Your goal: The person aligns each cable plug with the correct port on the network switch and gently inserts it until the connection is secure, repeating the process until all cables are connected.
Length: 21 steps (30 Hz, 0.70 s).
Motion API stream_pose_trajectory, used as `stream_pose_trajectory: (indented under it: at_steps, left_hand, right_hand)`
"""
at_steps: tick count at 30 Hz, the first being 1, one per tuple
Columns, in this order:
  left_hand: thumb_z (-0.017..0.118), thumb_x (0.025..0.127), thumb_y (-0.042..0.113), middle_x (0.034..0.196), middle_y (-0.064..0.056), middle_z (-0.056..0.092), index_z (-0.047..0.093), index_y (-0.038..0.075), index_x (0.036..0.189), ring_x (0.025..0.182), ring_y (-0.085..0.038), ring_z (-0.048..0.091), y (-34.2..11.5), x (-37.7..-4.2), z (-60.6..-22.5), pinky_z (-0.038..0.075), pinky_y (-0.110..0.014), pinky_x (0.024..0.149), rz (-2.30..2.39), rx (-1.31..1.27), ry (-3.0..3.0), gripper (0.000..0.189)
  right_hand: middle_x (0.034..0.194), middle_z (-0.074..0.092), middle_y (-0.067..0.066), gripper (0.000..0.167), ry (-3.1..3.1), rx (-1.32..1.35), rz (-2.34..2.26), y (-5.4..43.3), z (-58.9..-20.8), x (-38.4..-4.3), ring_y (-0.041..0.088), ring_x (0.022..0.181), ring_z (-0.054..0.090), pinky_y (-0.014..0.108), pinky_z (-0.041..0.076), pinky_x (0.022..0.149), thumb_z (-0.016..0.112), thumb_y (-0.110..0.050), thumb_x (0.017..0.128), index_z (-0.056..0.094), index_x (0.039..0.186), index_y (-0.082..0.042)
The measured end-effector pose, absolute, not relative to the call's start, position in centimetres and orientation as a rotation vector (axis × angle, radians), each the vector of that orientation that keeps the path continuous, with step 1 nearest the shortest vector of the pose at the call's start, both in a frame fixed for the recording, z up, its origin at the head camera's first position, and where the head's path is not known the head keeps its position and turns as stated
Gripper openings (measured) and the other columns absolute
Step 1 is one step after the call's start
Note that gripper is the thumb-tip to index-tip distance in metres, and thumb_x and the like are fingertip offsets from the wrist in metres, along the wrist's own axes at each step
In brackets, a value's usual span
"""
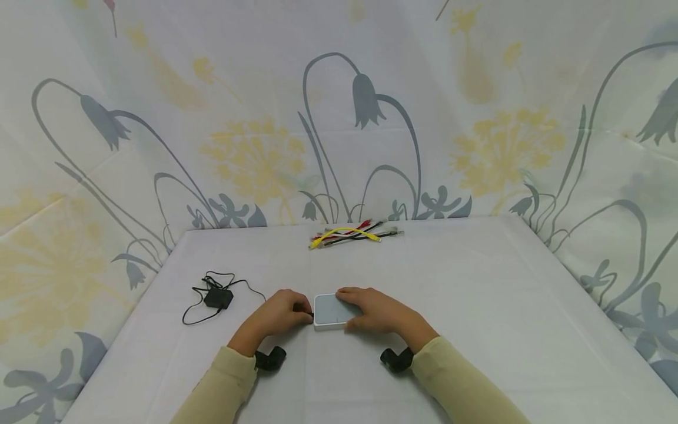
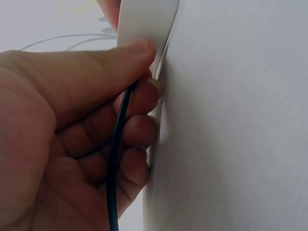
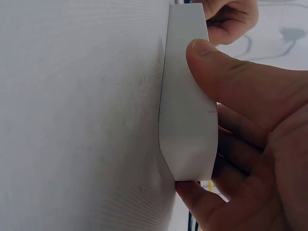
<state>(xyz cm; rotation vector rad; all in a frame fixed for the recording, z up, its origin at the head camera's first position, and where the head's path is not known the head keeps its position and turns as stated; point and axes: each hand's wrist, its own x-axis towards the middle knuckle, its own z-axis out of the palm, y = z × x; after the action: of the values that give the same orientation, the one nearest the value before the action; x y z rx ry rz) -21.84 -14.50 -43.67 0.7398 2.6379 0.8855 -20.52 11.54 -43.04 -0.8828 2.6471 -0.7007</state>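
A small flat white device with a grey top [image 1: 328, 309] lies on the table in front of the person. The left hand [image 1: 281, 313] is at its left side, pinching the end of a black power cable [image 2: 115, 144] between thumb and index finger. Those fingertips are right at the device's edge and hide the plug. From the right, the right hand [image 1: 378, 312] grips the device, thumb on the near side wall [image 3: 185, 115] and fingers over the top and around the right end. The cable belongs to a black power adapter [image 1: 218, 298] lying to the left.
Several network cables, among them a yellow cable [image 1: 346, 230], lie in a pile at the table's back edge. A flower-patterned cloth [image 1: 339, 147] hangs behind the white table [image 1: 477, 294]. Thin loops of adapter cord spread over the left part.
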Motion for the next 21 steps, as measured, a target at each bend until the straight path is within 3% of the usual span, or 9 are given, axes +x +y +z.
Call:
stream_pose_trajectory:
  at_steps: [13,21]
  left_hand:
    - [0.064,0.092,0.026,0.093,0.005,0.068,0.073,0.014,0.101,0.082,-0.009,0.058,-14.1,-21.7,-42.9,0.05,-0.032,0.077,0.845,0.555,2.745,0.018]
    - [0.077,0.079,0.043,0.093,0.002,0.067,0.073,0.012,0.099,0.082,-0.011,0.058,-12.6,-21.3,-42.7,0.05,-0.032,0.074,0.81,0.405,2.784,0.038]
  right_hand:
    - [0.149,0.046,0.002,0.074,2.712,-0.737,-0.704,10.3,-43.5,-20.4,0.024,0.134,0.046,0.041,0.041,0.105,0.075,-0.041,0.082,0.047,0.145,-0.015]
    - [0.146,0.049,0.006,0.076,2.75,-0.73,-0.678,10.0,-43.3,-20.1,0.027,0.132,0.048,0.044,0.042,0.105,0.076,-0.045,0.079,0.05,0.142,-0.011]
